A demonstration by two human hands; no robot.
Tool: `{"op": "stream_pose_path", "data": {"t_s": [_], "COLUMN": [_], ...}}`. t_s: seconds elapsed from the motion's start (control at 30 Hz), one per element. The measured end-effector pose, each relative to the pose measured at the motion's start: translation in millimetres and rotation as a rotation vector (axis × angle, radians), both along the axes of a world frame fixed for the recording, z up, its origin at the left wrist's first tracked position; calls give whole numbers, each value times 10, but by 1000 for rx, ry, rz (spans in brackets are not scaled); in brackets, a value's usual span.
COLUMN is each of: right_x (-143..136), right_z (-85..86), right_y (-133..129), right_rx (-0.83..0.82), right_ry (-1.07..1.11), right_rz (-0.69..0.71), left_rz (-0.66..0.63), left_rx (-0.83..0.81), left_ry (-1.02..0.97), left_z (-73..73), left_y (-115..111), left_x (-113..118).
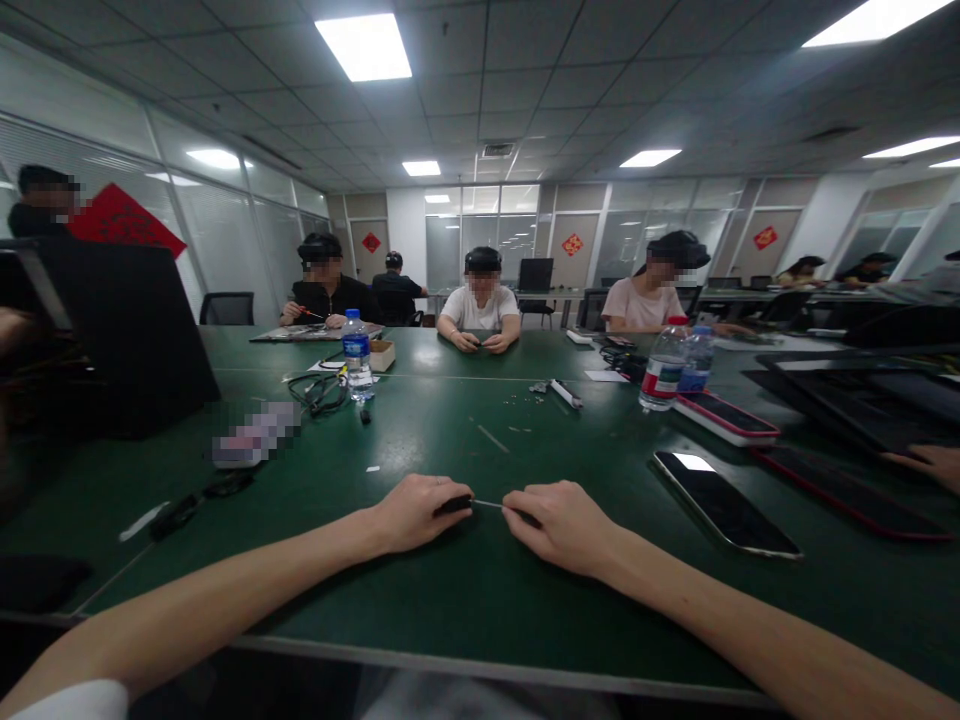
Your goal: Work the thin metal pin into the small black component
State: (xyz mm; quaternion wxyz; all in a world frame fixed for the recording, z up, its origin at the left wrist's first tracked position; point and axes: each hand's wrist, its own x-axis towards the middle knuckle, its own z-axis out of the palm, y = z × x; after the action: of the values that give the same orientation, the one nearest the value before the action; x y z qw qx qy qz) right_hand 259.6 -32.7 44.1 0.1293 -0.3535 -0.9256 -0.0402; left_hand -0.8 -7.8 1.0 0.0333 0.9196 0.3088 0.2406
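Note:
My left hand (pixel 420 512) is closed around a small black object (pixel 454 504), low over the table in front of me. What kind of object it is I cannot make out. Facing it, my right hand (pixel 562 525) grips a thin screwdriver (pixel 487 503). Its metal shaft spans the gap between my hands and reaches the black object, and its dark handle is mostly covered by my fingers. Whether the tip is inside the object or only against it is too small to tell.
A smartphone (pixel 727 505) lies to the right, near a red-edged phone (pixel 727 418) and water bottles (pixel 664 370). On the left are a black cable (pixel 319 392), a bottle (pixel 357 355) and a black computer case (pixel 124 335). Small parts (pixel 540 388) lie ahead. Several people sit across the green table (pixel 420 430).

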Motion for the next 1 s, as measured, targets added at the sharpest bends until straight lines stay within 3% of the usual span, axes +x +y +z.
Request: {"op": "stream_pose_path", "data": {"t_s": [0.23, 0.5, 0.87, 1.0], "right_x": [-45, -52, -50, -42], "right_z": [2, -12, -23, -40], "right_y": [-40, -39, -40, -33], "right_rx": [-31, -25, -38, -45], "right_ry": [-37, -33, -11, 5], "right_rz": [-104, -116, -95, -77], "left_rz": [114, 136, 124, 45], "left_rx": [88, 68, -10, -54], "left_ry": [73, 80, 37, 21], "left_z": [-35, -36, -17, 11], "left_y": [-5, -3, 3, 11], "left_x": [38, 44, 42, 10]}}
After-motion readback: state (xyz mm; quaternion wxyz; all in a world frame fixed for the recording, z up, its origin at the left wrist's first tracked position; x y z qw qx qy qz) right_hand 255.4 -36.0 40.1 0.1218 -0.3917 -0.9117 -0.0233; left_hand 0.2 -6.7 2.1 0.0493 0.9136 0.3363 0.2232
